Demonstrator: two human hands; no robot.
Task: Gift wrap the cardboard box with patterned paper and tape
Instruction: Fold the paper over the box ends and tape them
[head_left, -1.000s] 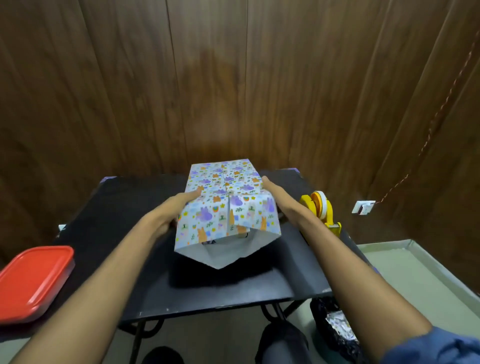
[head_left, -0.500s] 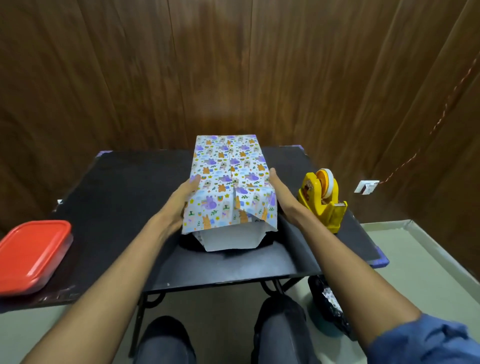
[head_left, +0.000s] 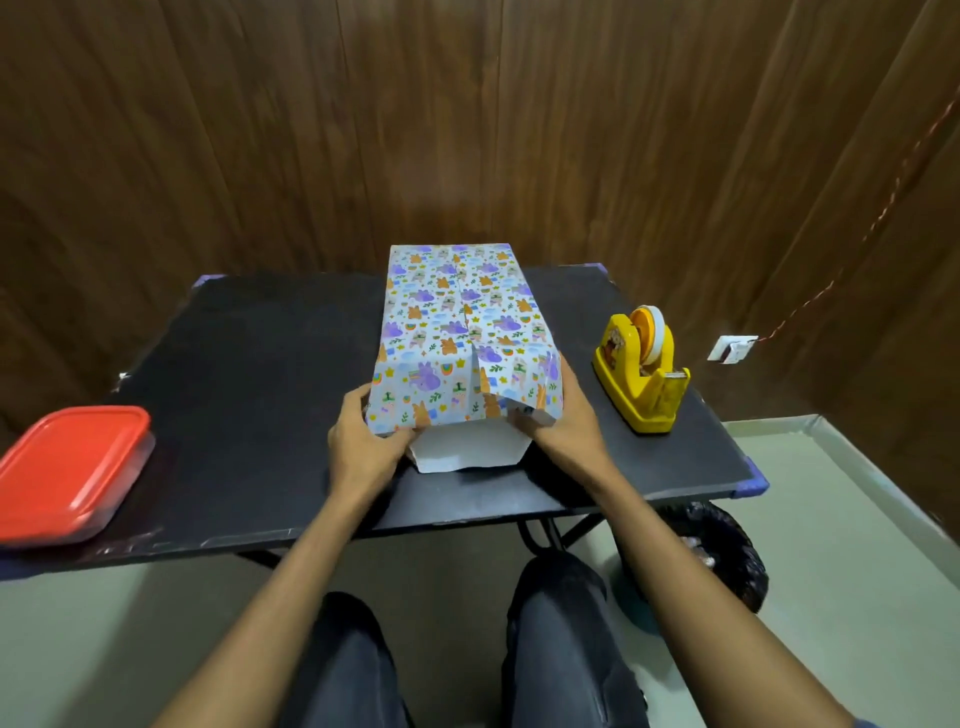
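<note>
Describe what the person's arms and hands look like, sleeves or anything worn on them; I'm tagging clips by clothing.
Both forearms are bare from wrist to past the elbow. The left hand and right hand show no gloves, rings, watch or bands. The only sleeve showing is a sliver of blue fabric at the right upper arm, at the frame's bottom edge. No left sleeve is in view.

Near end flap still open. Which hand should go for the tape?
Right, probably. The tape dispenser stands on the table's right side, just beyond the right hand. The left hand can hold the wrapped box's folds.
</note>
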